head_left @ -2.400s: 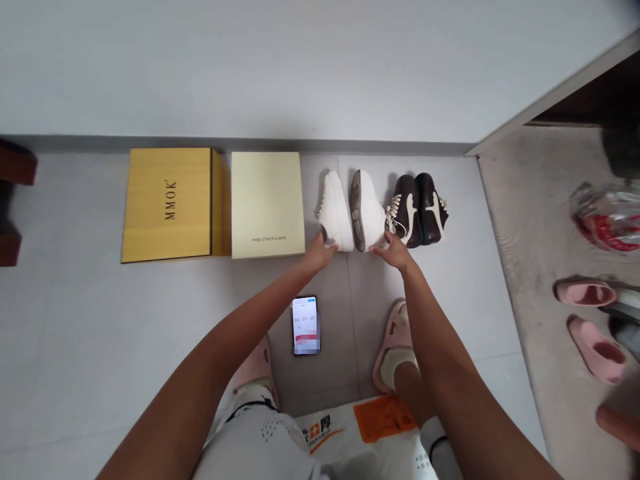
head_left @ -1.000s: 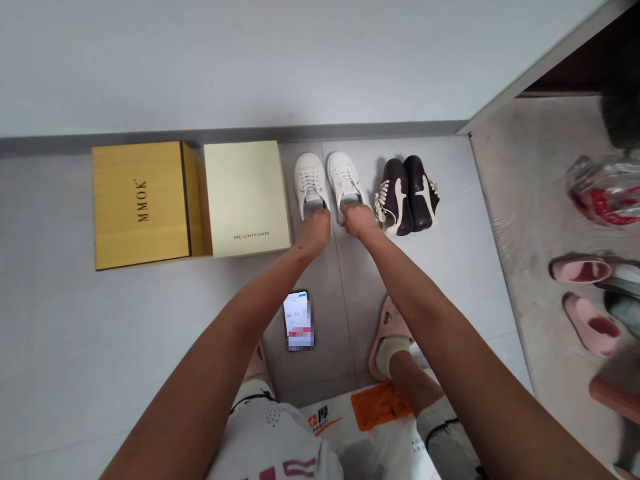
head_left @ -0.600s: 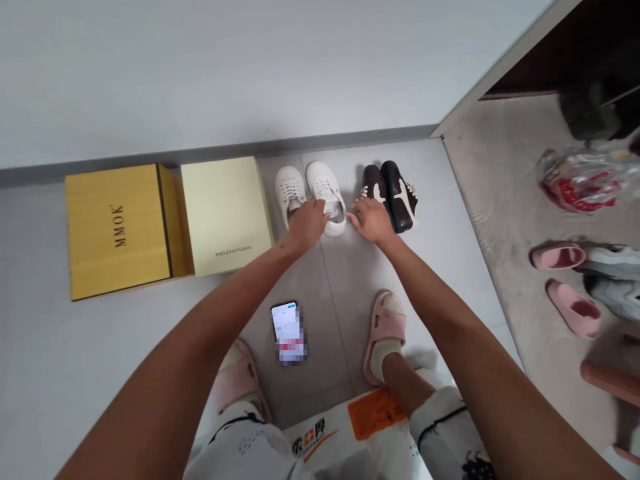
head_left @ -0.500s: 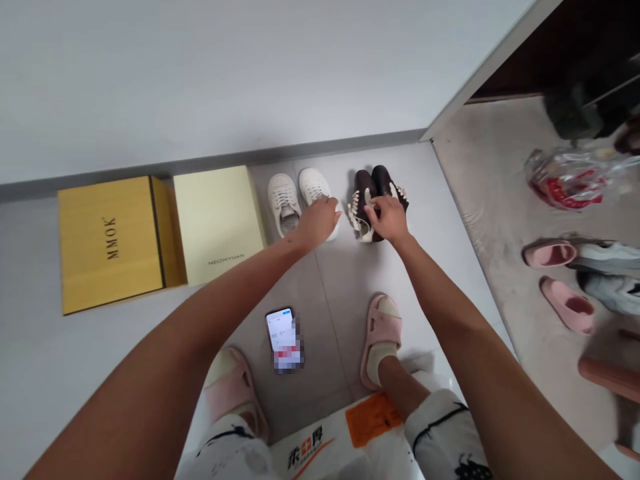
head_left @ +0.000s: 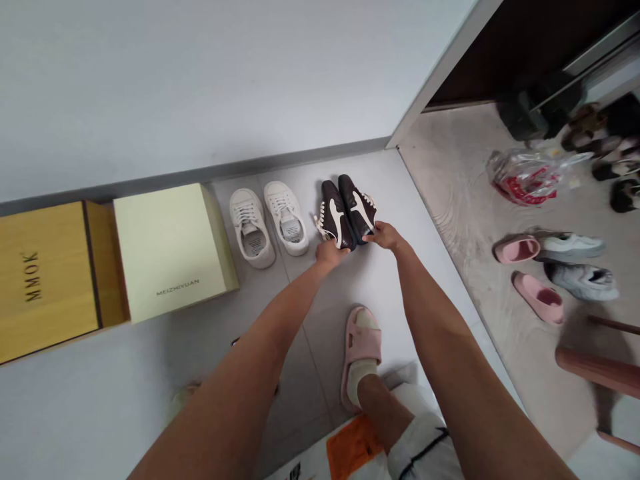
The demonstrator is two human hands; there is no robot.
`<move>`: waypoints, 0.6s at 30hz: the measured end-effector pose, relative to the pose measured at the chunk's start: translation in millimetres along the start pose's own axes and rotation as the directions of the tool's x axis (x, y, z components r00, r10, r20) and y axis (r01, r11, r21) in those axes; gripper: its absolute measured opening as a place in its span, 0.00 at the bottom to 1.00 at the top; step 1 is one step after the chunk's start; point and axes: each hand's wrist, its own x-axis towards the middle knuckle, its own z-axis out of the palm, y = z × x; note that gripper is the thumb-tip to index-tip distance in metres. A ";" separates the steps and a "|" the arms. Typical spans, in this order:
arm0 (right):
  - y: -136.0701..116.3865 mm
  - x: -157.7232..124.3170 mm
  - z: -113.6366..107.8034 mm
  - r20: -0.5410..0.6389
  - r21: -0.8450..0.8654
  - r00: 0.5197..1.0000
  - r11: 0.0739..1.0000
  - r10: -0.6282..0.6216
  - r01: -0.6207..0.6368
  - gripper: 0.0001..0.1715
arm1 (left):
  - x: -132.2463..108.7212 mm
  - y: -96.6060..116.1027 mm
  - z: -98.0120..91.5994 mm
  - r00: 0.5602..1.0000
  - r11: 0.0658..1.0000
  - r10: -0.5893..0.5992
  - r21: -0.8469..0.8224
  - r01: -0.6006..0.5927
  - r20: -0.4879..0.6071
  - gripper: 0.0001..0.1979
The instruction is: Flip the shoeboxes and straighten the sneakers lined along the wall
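Note:
A pair of dark brown sneakers with cream stripes and laces is in front of me, both tilted outward so their striped inner sides show. My left hand (head_left: 331, 255) is closed around the heel of the left dark sneaker (head_left: 332, 217). At the heel of the right dark sneaker (head_left: 358, 210), my right hand (head_left: 386, 237) grips with thumb and fingers. The toes point toward the wall, and the two shoes touch or nearly touch. Just left of them stand a white sneaker (head_left: 296, 230) and its mate (head_left: 243, 213), upright and side by side.
A pale yellow shoebox (head_left: 167, 250) and a gold shoebox (head_left: 47, 273) stand in line along the wall at left. My slippered foot (head_left: 364, 340) is below the sneakers. Past the doorway are pink slippers (head_left: 537, 298), grey sneakers (head_left: 583, 280) and a plastic bag (head_left: 530, 177). My left arm mostly covers the phone.
My left hand has moved from beside the white sneakers to a dark sneaker's heel. The right hand has shifted to the other heel. Both dark sneakers have tilted outward, and the view has swung right.

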 end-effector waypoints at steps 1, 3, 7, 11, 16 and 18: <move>-2.2 1.7 -1.4 0.007 -0.024 1.000 1.000 -0.010 0.010 0.13 | 2.1 1.0 -3.1 1.000 1.000 0.012 0.004 -0.012 -0.002 0.19; -10.1 6.1 -6.7 0.046 -0.103 0.999 0.995 0.013 -0.008 0.14 | 6.3 6.2 -12.7 0.997 0.996 0.081 0.035 -0.081 -0.005 0.17; -32.6 13.7 -17.4 0.003 -0.347 1.000 0.937 -0.029 0.028 0.16 | 12.1 27.0 -34.7 0.988 0.976 0.151 0.163 -0.144 -0.029 0.18; -52.0 14.2 -17.5 -0.020 -0.537 0.999 0.844 -0.025 0.011 0.18 | 13.0 45.7 -49.1 0.989 0.959 0.142 0.254 -0.126 -0.045 0.20; -67.6 13.2 -4.7 0.033 -0.604 0.998 0.795 -0.047 0.057 0.16 | 10.7 53.0 -50.4 0.983 0.933 0.185 0.317 -0.170 -0.018 0.19; -70.7 13.5 2.1 0.039 -0.608 0.998 0.791 -0.051 0.064 0.16 | 10.9 54.3 -47.0 0.986 0.931 0.166 0.333 -0.152 -0.013 0.20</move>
